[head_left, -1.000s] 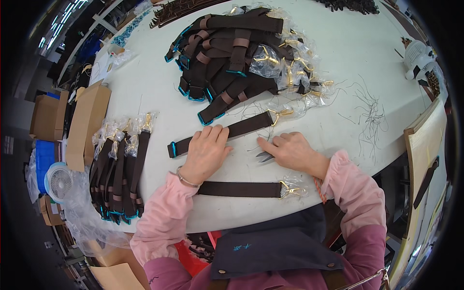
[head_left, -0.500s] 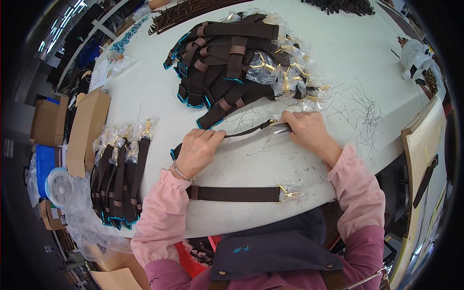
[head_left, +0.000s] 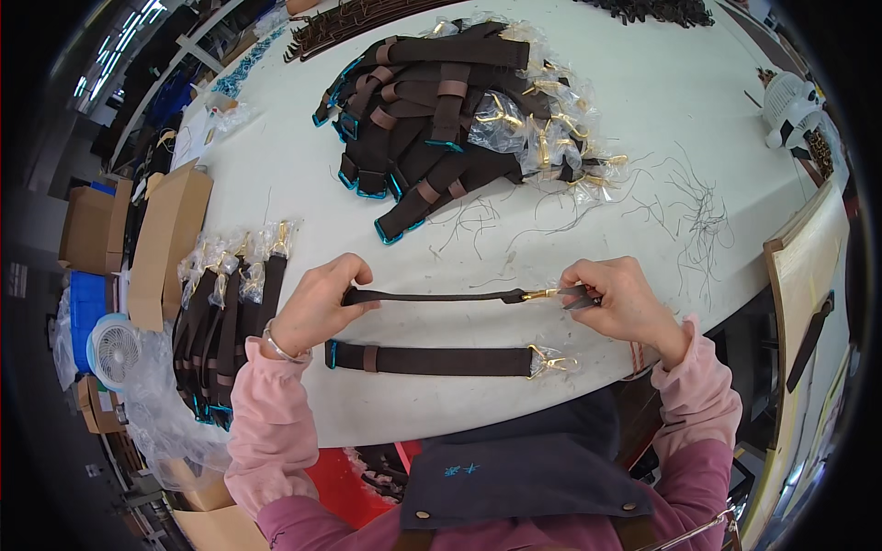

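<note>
A dark brown webbing strap is stretched edge-on between my hands, just above the table. My left hand pinches its left end, hiding the buckle there. At the other end, my right hand grips beside the gold snap hook, and a small dark tool like thread snips shows in its fingers. Nearer to me lies a second strap flat on the table, with a blue-covered buckle at its left and a plastic-wrapped gold hook at its right.
A heap of similar straps covers the far middle of the white table. More straps lie in a row at the left, near a cardboard box. Loose threads and a white fan are at the right.
Both hands have come nearer to me with the strap, drawing it straighter and level. My left hand has moved left, uncovering the buckle end of the strap on the table.
</note>
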Tool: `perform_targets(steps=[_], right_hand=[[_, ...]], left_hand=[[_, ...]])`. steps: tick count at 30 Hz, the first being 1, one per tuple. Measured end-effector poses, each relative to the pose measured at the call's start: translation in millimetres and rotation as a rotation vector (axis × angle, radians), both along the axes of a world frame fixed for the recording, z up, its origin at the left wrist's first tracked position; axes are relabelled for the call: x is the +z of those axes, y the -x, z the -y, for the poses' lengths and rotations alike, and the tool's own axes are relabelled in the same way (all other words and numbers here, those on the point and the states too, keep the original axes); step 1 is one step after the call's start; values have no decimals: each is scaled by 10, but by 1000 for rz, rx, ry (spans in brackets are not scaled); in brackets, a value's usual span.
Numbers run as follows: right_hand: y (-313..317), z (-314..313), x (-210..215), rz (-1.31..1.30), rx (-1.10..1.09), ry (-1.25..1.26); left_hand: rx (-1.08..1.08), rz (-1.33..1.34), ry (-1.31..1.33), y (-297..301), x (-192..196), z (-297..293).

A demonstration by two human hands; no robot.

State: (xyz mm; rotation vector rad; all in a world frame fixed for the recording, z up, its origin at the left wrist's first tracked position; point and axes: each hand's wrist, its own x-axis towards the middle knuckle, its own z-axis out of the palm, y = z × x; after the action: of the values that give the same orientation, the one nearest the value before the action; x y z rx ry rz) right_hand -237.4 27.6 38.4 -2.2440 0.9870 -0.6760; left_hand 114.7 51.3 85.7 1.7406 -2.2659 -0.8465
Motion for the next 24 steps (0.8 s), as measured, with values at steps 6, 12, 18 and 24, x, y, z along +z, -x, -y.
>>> perform_targets(steps=[6, 12, 18, 24], right_hand=[[-53, -121, 72, -49, 37, -47], [-33, -150, 47, -439, 299, -100], [-909, 301, -292, -224, 50, 418], [-929, 574, -666, -414, -122, 354]], left_hand=[[-175, 174, 146, -76, 59, -226], [-331, 310, 271, 78, -583, -715], [-505, 356, 361, 212, -657, -644], [-545, 370, 305, 258, -576, -600]])
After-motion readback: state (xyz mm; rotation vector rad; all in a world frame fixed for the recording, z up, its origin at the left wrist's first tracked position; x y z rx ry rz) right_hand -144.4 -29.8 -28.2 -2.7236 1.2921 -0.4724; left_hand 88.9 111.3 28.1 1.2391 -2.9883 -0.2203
